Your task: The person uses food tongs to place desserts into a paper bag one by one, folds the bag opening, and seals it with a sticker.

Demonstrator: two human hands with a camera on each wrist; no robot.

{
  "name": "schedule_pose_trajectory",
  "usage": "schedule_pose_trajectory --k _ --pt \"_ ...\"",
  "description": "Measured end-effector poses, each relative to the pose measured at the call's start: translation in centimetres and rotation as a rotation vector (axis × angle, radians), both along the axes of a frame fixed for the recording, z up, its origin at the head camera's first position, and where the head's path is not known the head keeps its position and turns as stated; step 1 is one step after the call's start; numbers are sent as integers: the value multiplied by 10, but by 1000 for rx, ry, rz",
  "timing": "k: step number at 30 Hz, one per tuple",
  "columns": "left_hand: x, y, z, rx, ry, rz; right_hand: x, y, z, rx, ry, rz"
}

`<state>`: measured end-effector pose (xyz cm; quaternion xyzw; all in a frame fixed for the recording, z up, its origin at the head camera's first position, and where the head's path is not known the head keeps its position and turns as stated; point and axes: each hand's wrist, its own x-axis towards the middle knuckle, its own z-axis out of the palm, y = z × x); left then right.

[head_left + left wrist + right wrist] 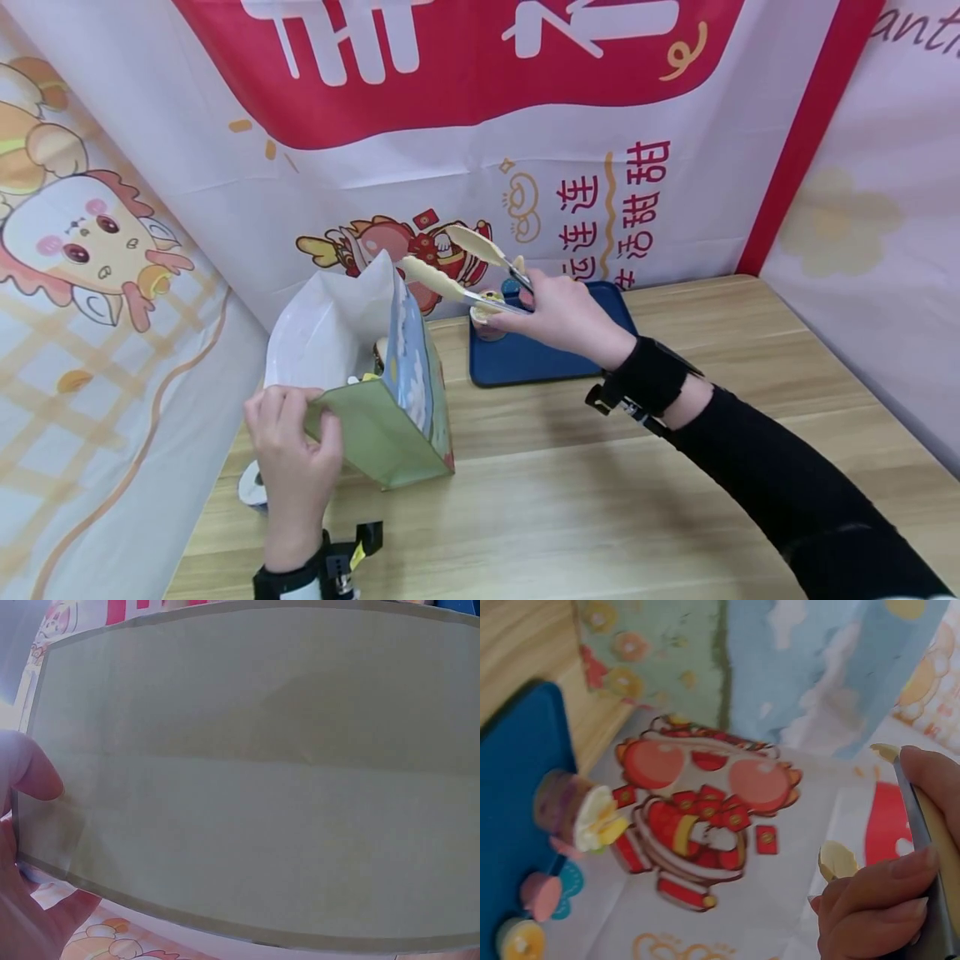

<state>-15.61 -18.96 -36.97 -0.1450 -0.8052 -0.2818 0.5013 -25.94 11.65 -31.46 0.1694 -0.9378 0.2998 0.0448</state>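
My left hand [288, 442] grips the top edge of a paper bag [375, 433], with the thumb on its green outer side. Open at the top, the bag has a white inside and a blue side with clouds; small items [367, 379] in it are mostly hidden. In the left wrist view the bag's plain panel [262, 825] fills most of the picture. My right hand [566, 317] holds food tongs [435, 277] beside the bag's mouth, above the tray's left end. Their cream-coloured tips are spread apart, and nothing shows between them.
A blue tray [540, 367] lies at the back of the wooden table [525, 500]. On it stand a cupcake-like dessert [559, 806] and small pink [541, 894] and yellow [521, 941] pieces. A white roll-like object [253, 486] sits left of the bag. Printed cloth [420, 175] hangs behind.
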Motion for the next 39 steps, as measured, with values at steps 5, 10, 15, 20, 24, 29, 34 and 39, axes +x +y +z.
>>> schedule_pose_trajectory --k 5,10,15,20,24,29,34,39 --pt "-1 1 0 3 -9 5 -10 11 -20 11 -35 -46" --pt "-1 2 -1 8 -7 11 -17 17 -37 69 -54 -83" --pt "0 3 -3 12 4 8 -25 21 -55 90 -64 -116" --pt "1 4 -4 19 7 12 -34 21 -75 104 -66 -141" --pt "1 5 -4 17 5 8 -39 21 -87 122 -93 -165" --pt "2 5 -2 15 -7 16 -45 19 -100 135 -141 -187" --pt "3 3 -1 10 -5 21 -49 13 -113 138 -178 -197" --pt "3 2 0 10 16 14 -52 11 -121 158 -176 -212"
